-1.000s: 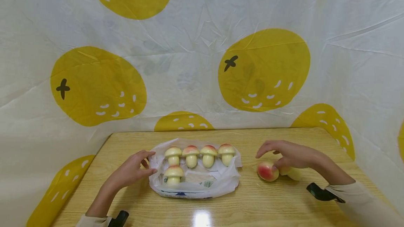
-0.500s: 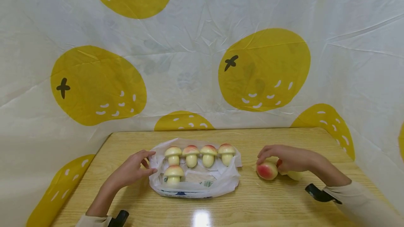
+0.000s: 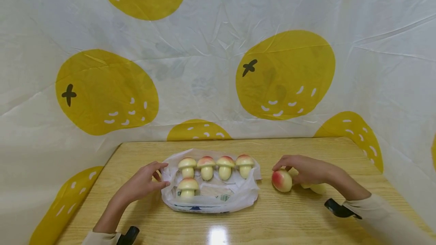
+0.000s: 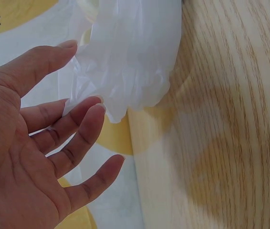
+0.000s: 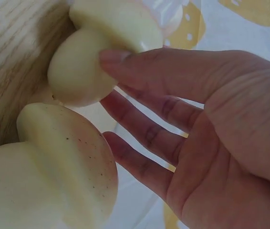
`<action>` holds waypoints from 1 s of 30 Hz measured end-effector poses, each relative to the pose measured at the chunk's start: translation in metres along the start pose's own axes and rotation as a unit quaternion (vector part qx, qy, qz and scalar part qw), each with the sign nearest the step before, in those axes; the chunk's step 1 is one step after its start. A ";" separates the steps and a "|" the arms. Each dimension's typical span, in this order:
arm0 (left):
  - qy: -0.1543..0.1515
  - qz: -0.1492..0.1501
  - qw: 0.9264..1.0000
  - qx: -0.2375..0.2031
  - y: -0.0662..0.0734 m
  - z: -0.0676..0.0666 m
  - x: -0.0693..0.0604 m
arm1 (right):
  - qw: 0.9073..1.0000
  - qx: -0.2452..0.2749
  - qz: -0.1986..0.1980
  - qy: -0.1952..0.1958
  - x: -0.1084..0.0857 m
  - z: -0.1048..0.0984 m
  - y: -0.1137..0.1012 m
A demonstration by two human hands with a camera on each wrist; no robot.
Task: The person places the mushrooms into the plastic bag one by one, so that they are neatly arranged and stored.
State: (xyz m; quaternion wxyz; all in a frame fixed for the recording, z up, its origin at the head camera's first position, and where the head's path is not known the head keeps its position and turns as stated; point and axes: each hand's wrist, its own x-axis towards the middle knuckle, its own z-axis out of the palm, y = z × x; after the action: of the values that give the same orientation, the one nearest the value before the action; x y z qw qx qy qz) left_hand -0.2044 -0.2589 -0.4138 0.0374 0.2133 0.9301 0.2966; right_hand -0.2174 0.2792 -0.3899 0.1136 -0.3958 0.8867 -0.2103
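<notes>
In the head view my right hand (image 3: 308, 169) pinches a glossy mushroom-shaped model (image 3: 282, 180), cream with a red-blushed cap facing left. The right wrist view shows my thumb on its pale stem (image 5: 77, 69) and fingers behind. Another model mushroom (image 5: 73, 167) lies close by, partly behind the hand in the head view. My left hand (image 3: 146, 180) is at the left edge of a white plastic bag (image 3: 250, 196), thumb and fingers spread, fingertips touching the thin plastic (image 4: 135, 52). On the bag sit a row of several mushrooms (image 3: 206, 169) and one mushroom (image 3: 187, 188) in front.
A wood-grain table (image 3: 289, 222) carries everything. Behind it and at both sides hangs a white cloth (image 3: 204, 86) printed with large yellow fruits. A dark band (image 3: 340, 209) is on the right sleeve and another dark band (image 3: 128, 234) on the left.
My right hand came down onto the red-capped mushroom, took hold of it and shifted it slightly left, its cap tilting up. The left hand and the bag stay where they were.
</notes>
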 end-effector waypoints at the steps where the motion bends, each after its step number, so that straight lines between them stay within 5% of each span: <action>1: -0.001 -0.001 1.000 -0.001 0.000 0.000 0.000 | 1.000 0.003 0.007 -0.004 0.001 0.000 0.000; 5: -0.003 -0.006 1.000 -0.003 0.001 -0.001 -0.001 | 1.000 0.014 0.024 -0.012 0.002 0.003 0.000; 13: 0.000 -0.009 1.000 -0.004 0.004 0.000 0.000 | 1.000 0.022 -0.018 0.005 0.004 0.007 0.000; 22: -0.001 -0.011 1.000 -0.005 0.003 -0.001 0.000 | 0.998 0.037 0.049 0.006 0.007 0.009 0.000; 30: -0.001 -0.004 1.000 -0.002 0.001 -0.002 -0.002 | 0.995 0.068 0.068 0.006 0.010 0.010 0.002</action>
State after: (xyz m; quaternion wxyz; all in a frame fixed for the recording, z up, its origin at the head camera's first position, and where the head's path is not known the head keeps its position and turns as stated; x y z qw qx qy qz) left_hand -0.2031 -0.2600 -0.4123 0.0403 0.2097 0.9303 0.2984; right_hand -0.2217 0.2701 -0.4001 0.1490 -0.3245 0.8960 -0.2641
